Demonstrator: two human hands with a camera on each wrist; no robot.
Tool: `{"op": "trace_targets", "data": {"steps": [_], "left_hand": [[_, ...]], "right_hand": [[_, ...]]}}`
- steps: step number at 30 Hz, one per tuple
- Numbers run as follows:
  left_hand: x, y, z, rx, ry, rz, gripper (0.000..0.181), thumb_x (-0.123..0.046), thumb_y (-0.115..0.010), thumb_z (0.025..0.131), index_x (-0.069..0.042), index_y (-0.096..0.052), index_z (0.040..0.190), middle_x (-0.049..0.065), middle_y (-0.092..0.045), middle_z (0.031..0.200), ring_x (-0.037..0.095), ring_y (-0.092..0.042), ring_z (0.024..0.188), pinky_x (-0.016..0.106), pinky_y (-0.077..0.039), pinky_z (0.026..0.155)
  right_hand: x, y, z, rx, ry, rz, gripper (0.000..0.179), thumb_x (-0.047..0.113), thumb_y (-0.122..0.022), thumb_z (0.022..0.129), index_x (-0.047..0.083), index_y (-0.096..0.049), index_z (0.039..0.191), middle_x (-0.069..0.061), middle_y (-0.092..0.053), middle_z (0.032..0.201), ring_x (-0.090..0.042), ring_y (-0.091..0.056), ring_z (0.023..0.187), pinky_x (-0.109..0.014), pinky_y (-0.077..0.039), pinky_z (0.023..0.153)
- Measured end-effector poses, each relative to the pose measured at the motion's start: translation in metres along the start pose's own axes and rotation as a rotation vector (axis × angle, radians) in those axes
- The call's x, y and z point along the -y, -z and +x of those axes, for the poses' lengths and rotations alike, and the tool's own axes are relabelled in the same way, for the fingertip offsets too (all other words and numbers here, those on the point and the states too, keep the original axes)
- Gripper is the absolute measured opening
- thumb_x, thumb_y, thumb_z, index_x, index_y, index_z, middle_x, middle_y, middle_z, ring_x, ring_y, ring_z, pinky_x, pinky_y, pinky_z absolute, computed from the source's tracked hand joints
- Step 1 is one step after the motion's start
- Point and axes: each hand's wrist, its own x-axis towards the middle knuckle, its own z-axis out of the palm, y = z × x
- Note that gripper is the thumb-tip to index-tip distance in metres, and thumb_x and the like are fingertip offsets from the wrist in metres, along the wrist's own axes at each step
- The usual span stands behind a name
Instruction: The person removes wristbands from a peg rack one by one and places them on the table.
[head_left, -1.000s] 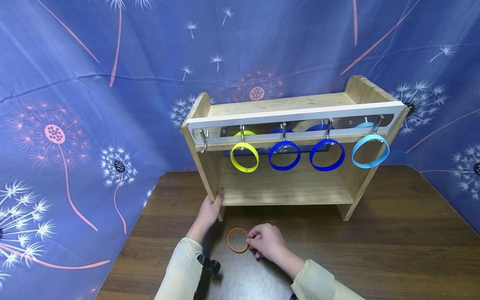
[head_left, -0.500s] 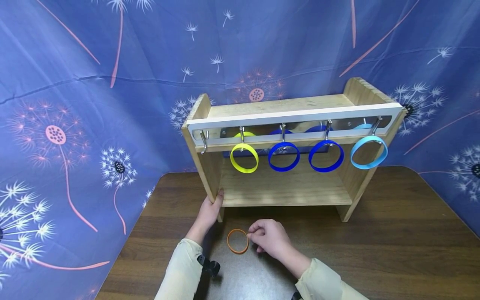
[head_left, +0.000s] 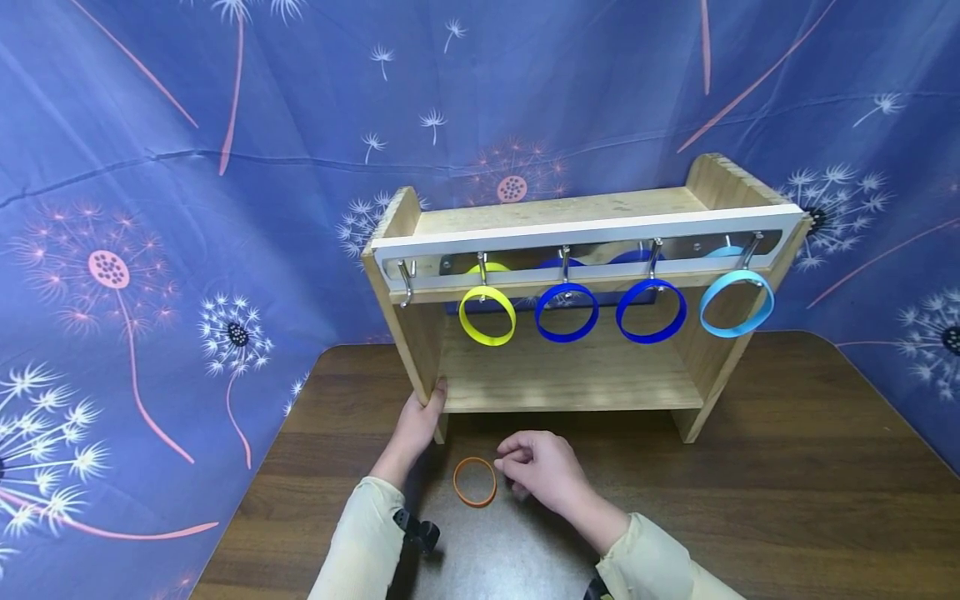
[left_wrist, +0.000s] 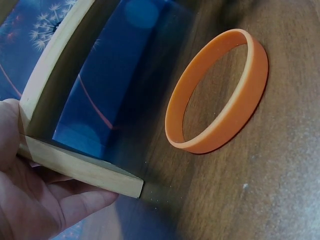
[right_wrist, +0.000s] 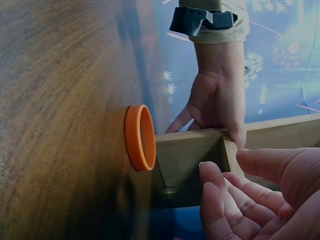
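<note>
My left hand [head_left: 415, 429] grips the lower left side panel of a small wooden shelf [head_left: 570, 390], thumb at the front; the left wrist view shows the fingers around the panel's edge. An orange silicone wristband [left_wrist: 250, 95] lies on the table in front of the shelf, between my hands. Just right of it hovers my right hand [head_left: 547, 471]. Its fingers are loosely bent, thumb and fingertips apart, with nothing between them in the right wrist view. A gap separates these fingertips from the wristband.
A white-edged rail with metal hooks runs along the shelf's front. From it hang a yellow wristband [head_left: 487, 340], two dark blue wristbands [head_left: 567, 337] and a light blue wristband [head_left: 742, 331]. The leftmost hook [head_left: 407, 285] is bare. A patterned blue cloth [head_left: 262, 208] stands behind the brown table [head_left: 810, 467].
My right hand has drawn slightly away from the orange wristband, up and to the right, and its fingertips have come off the rim. The left hand keeps its hold on the shelf.
</note>
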Motion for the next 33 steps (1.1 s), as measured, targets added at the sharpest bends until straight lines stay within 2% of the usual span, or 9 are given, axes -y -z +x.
{"op": "trace_targets", "data": {"steps": [9,14,16,22,25,33], "left_hand": [[0.000,0.000,0.001,0.015,-0.010,-0.013,0.049,-0.028,-0.048,0.103,0.003,-0.044,0.141,0.023,-0.050,0.139,0.035,-0.042,0.132,0.050,-0.032,0.109],[-0.031,0.004,-0.014,0.013,-0.008,-0.007,0.044,-0.020,-0.047,0.103,0.010,-0.046,0.136,0.029,-0.052,0.134,0.040,-0.044,0.129,0.052,-0.033,0.108],[-0.035,0.004,-0.015,0.012,-0.001,-0.009,0.042,-0.016,-0.047,0.103,0.012,-0.047,0.134,0.031,-0.053,0.131,0.041,-0.045,0.127,0.053,-0.034,0.107],[-0.004,0.001,0.001,0.003,0.000,-0.012,0.045,-0.025,-0.048,0.103,0.008,-0.049,0.134,0.027,-0.055,0.129,0.037,-0.046,0.125,0.053,-0.034,0.106],[0.000,0.000,0.002,0.000,-0.002,-0.004,0.046,-0.029,-0.048,0.103,0.005,-0.050,0.133,0.024,-0.056,0.128,0.033,-0.047,0.124,0.051,-0.035,0.106],[0.001,0.000,0.000,-0.005,0.004,-0.005,0.047,-0.030,-0.049,0.102,0.003,-0.049,0.135,0.024,-0.055,0.132,0.035,-0.047,0.126,0.051,-0.035,0.106]], "right_hand": [[0.012,0.006,0.000,-0.045,0.004,-0.031,0.012,0.009,-0.074,0.086,0.004,-0.071,0.096,-0.008,-0.073,0.081,-0.024,-0.067,0.059,-0.026,-0.051,0.049],[0.017,0.009,0.001,-0.063,0.023,-0.022,0.012,0.011,-0.074,0.086,0.006,-0.072,0.097,-0.003,-0.073,0.081,-0.023,-0.067,0.060,-0.026,-0.051,0.050],[0.018,0.011,0.002,-0.060,0.041,-0.009,0.013,0.012,-0.074,0.086,0.006,-0.071,0.098,-0.003,-0.073,0.083,-0.026,-0.068,0.062,-0.026,-0.052,0.052],[0.026,0.015,0.002,-0.028,0.087,0.031,0.017,0.013,-0.073,0.087,0.004,-0.071,0.101,-0.006,-0.074,0.088,-0.022,-0.068,0.065,-0.026,-0.054,0.058],[0.030,0.017,0.002,-0.026,0.097,0.042,0.017,0.013,-0.073,0.087,0.004,-0.071,0.102,-0.006,-0.073,0.088,-0.019,-0.068,0.064,-0.026,-0.054,0.059],[0.041,0.021,0.001,-0.023,0.121,0.086,0.020,0.013,-0.073,0.088,0.002,-0.071,0.104,-0.008,-0.073,0.091,-0.022,-0.068,0.067,-0.030,-0.056,0.062]]}}
